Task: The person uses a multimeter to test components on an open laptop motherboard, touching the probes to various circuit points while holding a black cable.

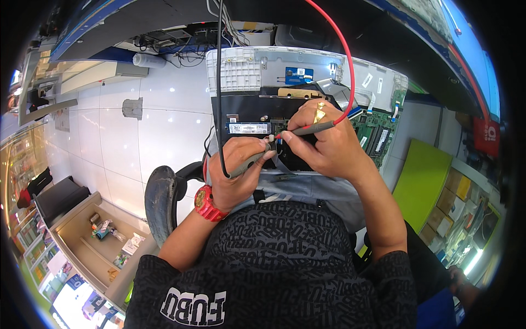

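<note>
Red, smooth and thick, a flexible cable (348, 60) comes in an arc from above to a slim grey test probe with a red tip (313, 130), which the right hand (330, 148) pinches between thumb and fingers, like a pen. The left hand (235, 154) has its fingers closed around a plain grey test probe (246, 165), from which a straight black cable (218, 71) goes up. Both points come together over the opened laptop base with pale plastic casing (235, 77), just beside a small white plastic connector (271, 138) — if the metal is touching it, I cannot tell. The laptop base seems to rest on the person's lap, over the blue-grey denim trousers (307, 187). Near the left fingers lies a long blue circuit card with a white label (249, 128); to the right, a green circuit board (373, 119) is uncovered. By my judgement, the probes are light and stiff, a little slippery on their plastic, and best taken by the grey handles, behind the metal points. The boards and the connector are probably fragile — the base is better held by its outer plastic edge, with little pressure on the parts inside.
</note>
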Demonstrator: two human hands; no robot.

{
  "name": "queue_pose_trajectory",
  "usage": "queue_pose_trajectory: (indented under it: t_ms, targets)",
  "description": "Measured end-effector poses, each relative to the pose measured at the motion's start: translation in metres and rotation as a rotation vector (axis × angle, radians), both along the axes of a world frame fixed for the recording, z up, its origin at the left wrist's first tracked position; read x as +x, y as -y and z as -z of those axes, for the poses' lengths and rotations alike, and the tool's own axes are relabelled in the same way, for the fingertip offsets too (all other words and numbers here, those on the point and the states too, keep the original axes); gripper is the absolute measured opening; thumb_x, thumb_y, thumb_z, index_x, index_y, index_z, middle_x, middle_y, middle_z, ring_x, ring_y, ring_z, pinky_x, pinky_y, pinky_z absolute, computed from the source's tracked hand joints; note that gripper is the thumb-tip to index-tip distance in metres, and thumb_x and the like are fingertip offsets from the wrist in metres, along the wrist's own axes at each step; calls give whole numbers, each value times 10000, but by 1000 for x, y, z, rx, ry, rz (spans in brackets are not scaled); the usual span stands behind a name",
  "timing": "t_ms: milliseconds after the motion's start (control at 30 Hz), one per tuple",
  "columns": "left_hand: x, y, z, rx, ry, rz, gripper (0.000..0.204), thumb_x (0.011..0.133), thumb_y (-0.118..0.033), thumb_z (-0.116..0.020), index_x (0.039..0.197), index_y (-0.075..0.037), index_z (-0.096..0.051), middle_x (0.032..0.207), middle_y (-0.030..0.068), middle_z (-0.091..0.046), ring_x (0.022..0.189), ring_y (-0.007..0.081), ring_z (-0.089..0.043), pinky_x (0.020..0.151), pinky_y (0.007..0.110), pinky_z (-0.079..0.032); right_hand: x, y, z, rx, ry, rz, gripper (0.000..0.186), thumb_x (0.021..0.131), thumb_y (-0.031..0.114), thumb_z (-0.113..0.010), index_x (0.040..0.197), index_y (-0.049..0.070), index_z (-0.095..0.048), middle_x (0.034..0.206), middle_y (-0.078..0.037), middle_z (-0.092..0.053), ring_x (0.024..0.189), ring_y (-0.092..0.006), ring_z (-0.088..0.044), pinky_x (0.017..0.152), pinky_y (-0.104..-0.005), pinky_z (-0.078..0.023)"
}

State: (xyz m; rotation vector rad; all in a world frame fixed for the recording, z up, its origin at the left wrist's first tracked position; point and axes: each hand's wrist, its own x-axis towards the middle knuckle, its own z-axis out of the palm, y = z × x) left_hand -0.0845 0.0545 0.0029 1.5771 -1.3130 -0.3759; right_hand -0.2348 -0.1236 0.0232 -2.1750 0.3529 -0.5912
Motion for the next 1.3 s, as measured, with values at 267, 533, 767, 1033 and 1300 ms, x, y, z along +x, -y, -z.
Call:
queue_pose_trajectory:
  t_ms: [267, 533, 767, 1033, 1300]
  targets:
    - [-1, 0, 1, 11, 17, 5, 278, 803, 77, -840, 1033, -6, -708, 1015, 126, -732, 922, 247, -728, 800, 333, -586, 1, 0, -2, 1, -11, -5, 132, 839, 118, -785, 834, 25, -693, 838, -107, -722, 798, -333, -686, 783, -440, -537]
    - [0, 0, 2, 5, 41, 7, 288, 798, 77, -842, 1035, -8, -703, 1018, 126, -729, 922, 253, -732, 788, 336, -592, 2, 0, -2, 8, -8, -11, 124, 836, 108, -786, 824, 20, -700, 830, -111, -721, 800, -330, -687, 763, -436, -540]
    - [0, -1, 6, -7, 44, 16, 314, 804, 77, -840, 1061, -13, -686, 1023, 127, -723, 930, 254, -734, 800, 339, -605, 2, -1, -2, 10, 1, 2, 123, 832, 99, -791, 809, 15, -703, 830, -111, -724, 797, -327, -687, 748, -430, -546]
    - [1, 2, 8, -51, 79, -12, 354, 762, 23, -872, 1062, -51, -698, 1002, 113, -758, 870, 251, -760, 705, 333, -609, 3, -1, -2, 14, 20, 8, 121, 825, 78, -794, 792, 8, -701, 824, -111, -726, 781, -322, -687, 727, -421, -550]
    - [-1, 0, 7, -28, 28, -5, 306, 803, 77, -839, 1058, -8, -695, 1021, 135, -734, 924, 257, -735, 784, 337, -604, 4, -2, -3, 28, 29, 37, 120, 827, 70, -797, 795, 6, -701, 800, -117, -720, 746, -317, -693, 687, -412, -546]
